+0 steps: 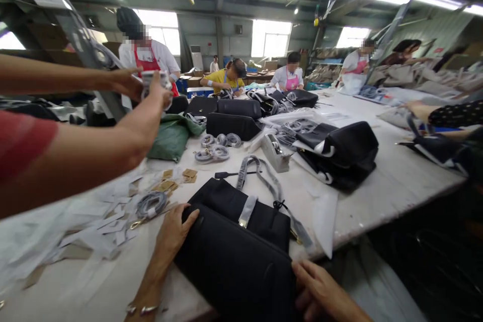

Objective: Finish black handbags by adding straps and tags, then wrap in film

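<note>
Fingers of the left hand [171, 234] and right hand [320, 287] grip opposite ends of a smooth black bag [234, 261], its gold-tipped tab [248, 210] film-wrapped, at the white worktop [364, 206].

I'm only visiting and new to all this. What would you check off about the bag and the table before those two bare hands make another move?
1. Left hand on the black bag: ok, thumb and fingers are at its upper left corner.
2. Right hand gripping firmly: cannot tell; fingers meet the bag's right edge, but some are hidden.
3. Tape dispenser apart from the bag: ok, it stands farther back.
4. Table at left tidy: not ok, paper scraps lie scattered.
5. Co-worker's arm off the bag: ok, it reaches in from the left, above the table.
6. Bag's inside: cannot tell, out of sight.
</note>
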The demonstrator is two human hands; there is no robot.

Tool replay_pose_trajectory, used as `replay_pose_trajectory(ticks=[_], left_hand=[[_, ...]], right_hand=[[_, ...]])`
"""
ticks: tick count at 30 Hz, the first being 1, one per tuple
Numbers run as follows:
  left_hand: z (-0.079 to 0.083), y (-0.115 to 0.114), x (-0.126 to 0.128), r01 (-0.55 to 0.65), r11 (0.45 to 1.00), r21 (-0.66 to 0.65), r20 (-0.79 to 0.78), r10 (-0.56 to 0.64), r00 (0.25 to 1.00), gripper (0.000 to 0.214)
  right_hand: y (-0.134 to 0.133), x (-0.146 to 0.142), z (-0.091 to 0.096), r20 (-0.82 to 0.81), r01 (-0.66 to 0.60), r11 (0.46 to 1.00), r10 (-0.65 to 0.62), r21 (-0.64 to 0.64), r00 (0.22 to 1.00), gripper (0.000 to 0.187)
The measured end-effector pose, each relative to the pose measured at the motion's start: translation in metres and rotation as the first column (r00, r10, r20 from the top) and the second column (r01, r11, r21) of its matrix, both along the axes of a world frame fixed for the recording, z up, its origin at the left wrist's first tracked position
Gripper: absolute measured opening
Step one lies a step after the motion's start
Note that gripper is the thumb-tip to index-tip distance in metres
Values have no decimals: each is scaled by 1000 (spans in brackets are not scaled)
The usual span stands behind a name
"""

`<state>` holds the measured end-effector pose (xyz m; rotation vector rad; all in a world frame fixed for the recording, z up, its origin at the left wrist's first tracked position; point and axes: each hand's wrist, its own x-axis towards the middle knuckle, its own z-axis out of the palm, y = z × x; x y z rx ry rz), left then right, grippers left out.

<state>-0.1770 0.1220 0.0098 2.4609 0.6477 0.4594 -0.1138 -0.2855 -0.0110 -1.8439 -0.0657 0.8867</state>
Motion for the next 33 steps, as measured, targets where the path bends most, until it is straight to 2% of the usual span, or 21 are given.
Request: replay_pose_trajectory(ticks=[4,7,9,11,13,14,17,18,20,22,23,25,27,28,30,33], left_hand=[[5,-9,-22,-132,991,2,-61,132,989,60],[8,-28,-46,-177,977,-116,-57,171,984,60],[8,-45,-62,-173,960,-219,-25,171,985,56],[5,-63,-77,-179,944,-278,12,190,982,52],[-3,-78,-89,-212,933,-291,46,235,971,50],[-7,-85,-95,-236,925,-297,55,264,963,49],[-16,-100,-107,-307,875,-375,70,357,932,50],[-17,-104,-110,-313,848,-429,68,376,924,50],[-17,-112,-113,-285,781,-556,32,362,931,47],[-16,-119,-114,-259,724,-640,-33,310,950,48],[-15,-121,-114,-255,728,-636,-62,282,957,50],[-13,-120,-114,-244,813,-529,-68,247,967,49],[-11,-113,-113,-233,915,-329,1,247,969,43],[-9,-107,-111,-237,941,-244,42,254,966,42],[-2,-92,-100,-247,955,-164,89,264,960,49],[15,-72,-63,-198,968,-155,45,207,977,54]], right_hand=[[14,1,23,24,50,990,-54,132,998,62],[16,28,46,58,80,974,-95,213,994,56],[17,53,53,167,88,977,-122,194,978,55],[20,78,54,354,72,995,-94,74,930,57],[25,96,52,563,63,994,-4,-86,826,56],[27,101,52,669,68,987,47,-146,741,55],[33,94,62,909,71,982,133,-174,394,52],[35,85,66,942,35,984,158,-176,296,52],[38,63,72,949,-102,963,265,-250,172,55],[42,41,70,904,-261,885,419,-386,85,62],[43,33,65,873,-325,834,485,-446,48,66],[47,23,52,823,-399,757,568,-517,13,74],[50,22,42,799,-418,732,600,-538,22,77],[51,23,39,792,-422,726,610,-543,30,77],[53,27,39,781,-426,719,623,-549,45,76],[57,29,44,762,-433,704,645,-564,57,75]])
